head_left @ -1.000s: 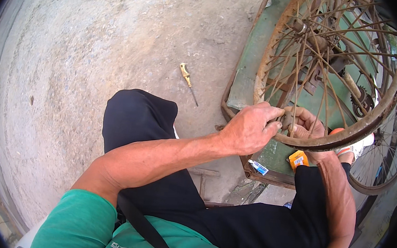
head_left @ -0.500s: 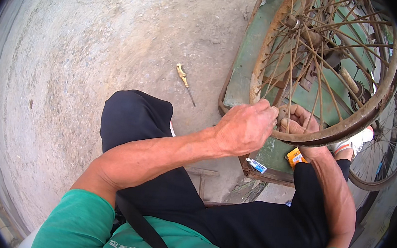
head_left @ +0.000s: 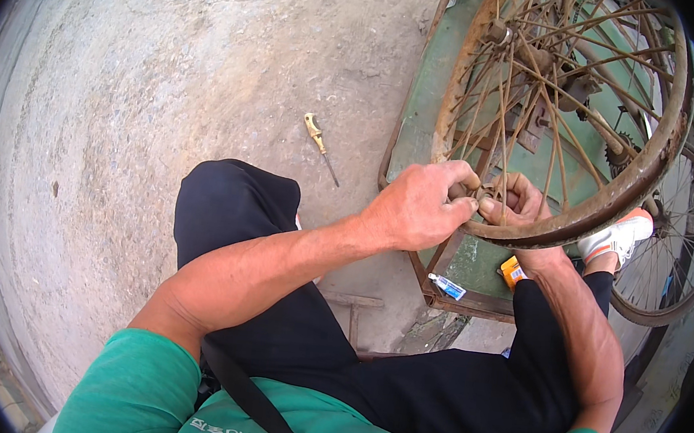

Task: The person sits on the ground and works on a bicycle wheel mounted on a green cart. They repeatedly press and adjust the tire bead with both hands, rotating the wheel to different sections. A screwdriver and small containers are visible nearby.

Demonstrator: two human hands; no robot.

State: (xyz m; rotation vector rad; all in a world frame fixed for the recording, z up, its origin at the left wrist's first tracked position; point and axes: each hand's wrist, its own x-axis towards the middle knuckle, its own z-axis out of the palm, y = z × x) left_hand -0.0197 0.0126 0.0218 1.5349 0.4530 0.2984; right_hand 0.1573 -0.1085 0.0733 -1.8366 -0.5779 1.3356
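Observation:
A rusty spoked bicycle wheel (head_left: pixel 576 227) stands at the upper right, its near rim at my hands. On the rim's inner side, my left hand (head_left: pixel 420 207) has thumb and forefinger bent together at a small part too covered to name. Just right of it, inside the rim among the spokes, my right hand (head_left: pixel 522 203) is closed with thumb against curled fingers. What it pinches is mostly hidden. The fingertips of both hands nearly meet.
A green metal cart bed (head_left: pixel 423 132) lies behind the wheel. At its near edge are a small blue-and-white tube (head_left: pixel 447 287) and an orange-yellow box (head_left: pixel 512 273). A yellow-handled screwdriver (head_left: pixel 315 133) rests on the concrete. Another bicycle wheel (head_left: pixel 649 316) stands at right.
My left hand has shifted slightly left and turned, so its thumb and forefinger now show. The wheel has tilted or moved a little left and up. My right hand stays at the rim.

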